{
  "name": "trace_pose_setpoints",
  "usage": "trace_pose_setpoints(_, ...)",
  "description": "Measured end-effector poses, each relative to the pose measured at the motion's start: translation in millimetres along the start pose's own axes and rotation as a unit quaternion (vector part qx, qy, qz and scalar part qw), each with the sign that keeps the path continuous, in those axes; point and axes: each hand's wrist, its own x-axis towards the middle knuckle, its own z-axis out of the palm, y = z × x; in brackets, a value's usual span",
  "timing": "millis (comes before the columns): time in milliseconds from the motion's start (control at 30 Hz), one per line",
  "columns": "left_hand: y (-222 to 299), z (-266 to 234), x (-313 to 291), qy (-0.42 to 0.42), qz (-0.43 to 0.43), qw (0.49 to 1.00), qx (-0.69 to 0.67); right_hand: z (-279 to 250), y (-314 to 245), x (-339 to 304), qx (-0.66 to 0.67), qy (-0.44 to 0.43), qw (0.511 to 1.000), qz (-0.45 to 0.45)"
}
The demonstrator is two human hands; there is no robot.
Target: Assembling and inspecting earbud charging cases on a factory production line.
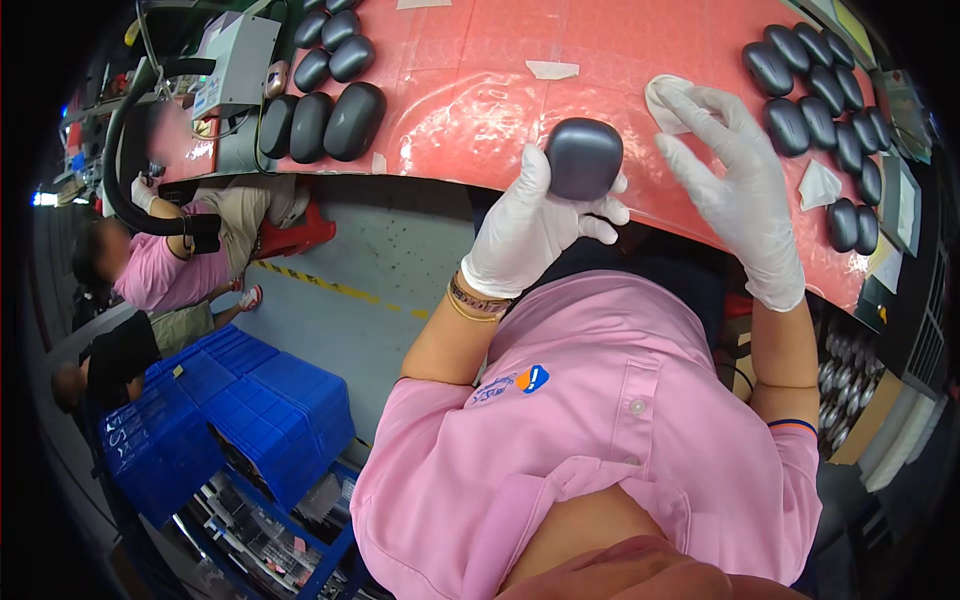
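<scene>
My left hand, in a white glove, holds up a dark, glossy, rounded-square case that looks like an earbud charging case. Its thumb lies along the near left side, with the other fingers curled beneath and behind. To the right, my gloved right hand is raised over the red table, thumb spread away from the fingers. A white cloth is at its fingertips, apparently caught between the fingers; the exact grip is hidden. A gap separates this hand from the case.
Several similar dark cases stand on the table at left, and more at right beside a white scrap. A grey box is far left. Blue crates stand lower left; two other people are beyond them.
</scene>
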Motion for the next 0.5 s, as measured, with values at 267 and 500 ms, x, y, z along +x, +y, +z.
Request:
trace_pose_setpoints(267, 42, 19, 19, 0.073, 0.07, 0.92, 0.378, 4, -6, 40, 0.237, -0.208, 0.942, 0.112)
trace_pose_setpoints(500, 207, -40, 141, 0.157, 0.237, 0.182, 0.941, -2, 29, 60, 0.475, -0.099, 0.834, 0.263)
